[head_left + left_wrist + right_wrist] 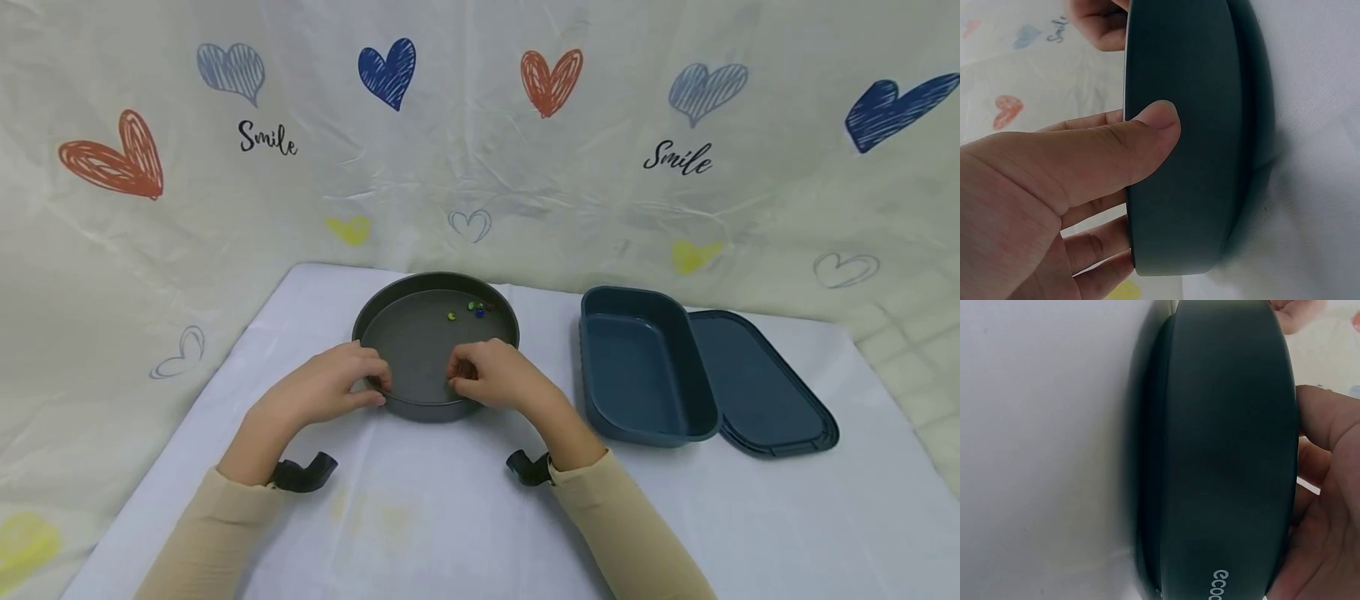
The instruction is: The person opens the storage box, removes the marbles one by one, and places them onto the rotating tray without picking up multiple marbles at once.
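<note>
A round dark grey pan [420, 346] sits on the white-covered table. My left hand [337, 383] grips its front-left rim, the thumb [1154, 134] pressed along the outer wall and the fingers over the inside. Over the front-right rim reaches my right hand [491, 371], its fingers curled and bunched close to the thumb inside the pan. I cannot tell whether anything is between those fingertips. Toward the pan's back right lie several small coloured balls like marbles, among them a blue one [480, 313] and a yellow-green one [452, 317].
Right of the pan stands a deep blue rectangular container [633, 367] without a cover. A matching blue lid [765, 383] lies flat beside it, partly behind its right wall. A cloth printed with hearts [551, 82] hangs behind the table.
</note>
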`<state>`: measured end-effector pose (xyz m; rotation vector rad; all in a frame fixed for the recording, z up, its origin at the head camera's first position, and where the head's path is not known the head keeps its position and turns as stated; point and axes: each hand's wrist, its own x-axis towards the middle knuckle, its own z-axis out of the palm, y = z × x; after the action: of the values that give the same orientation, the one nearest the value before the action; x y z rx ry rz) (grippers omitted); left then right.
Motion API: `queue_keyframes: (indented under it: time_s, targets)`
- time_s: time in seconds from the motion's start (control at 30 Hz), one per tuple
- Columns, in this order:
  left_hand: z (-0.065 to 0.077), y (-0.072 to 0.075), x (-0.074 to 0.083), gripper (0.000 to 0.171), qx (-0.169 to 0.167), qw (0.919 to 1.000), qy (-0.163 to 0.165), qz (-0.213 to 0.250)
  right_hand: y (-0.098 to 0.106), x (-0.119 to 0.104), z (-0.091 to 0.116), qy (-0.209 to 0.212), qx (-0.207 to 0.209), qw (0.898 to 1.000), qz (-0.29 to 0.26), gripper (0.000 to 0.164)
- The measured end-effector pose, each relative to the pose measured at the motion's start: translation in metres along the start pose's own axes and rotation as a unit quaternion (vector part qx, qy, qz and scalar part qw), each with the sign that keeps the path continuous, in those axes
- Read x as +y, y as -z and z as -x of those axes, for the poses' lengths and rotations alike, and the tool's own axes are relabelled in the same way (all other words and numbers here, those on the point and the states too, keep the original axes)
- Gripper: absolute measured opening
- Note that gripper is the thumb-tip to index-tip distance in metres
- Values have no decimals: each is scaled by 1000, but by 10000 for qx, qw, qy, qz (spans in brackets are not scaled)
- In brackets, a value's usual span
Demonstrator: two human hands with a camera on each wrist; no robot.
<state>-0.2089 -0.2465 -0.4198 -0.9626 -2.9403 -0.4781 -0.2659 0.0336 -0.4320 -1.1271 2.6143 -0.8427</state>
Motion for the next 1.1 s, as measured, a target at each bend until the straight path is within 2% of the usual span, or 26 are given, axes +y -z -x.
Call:
queue_keyframes:
  time_s: [0.33, 0.57, 1.1]
  targets:
    - [0, -1, -1, 20, 52, 10000, -48, 15, -2, -4, -1, -280, -315, 9980, 477, 6]
    - [-1, -3, -3, 20, 48, 10000, -48, -25, -2, -8, -3, -429, -691, 9929, 863, 14]
    - [0, -2, -2, 19, 11, 10000, -24, -13, 1, -14, 1, -323, -442, 9966, 609, 9]
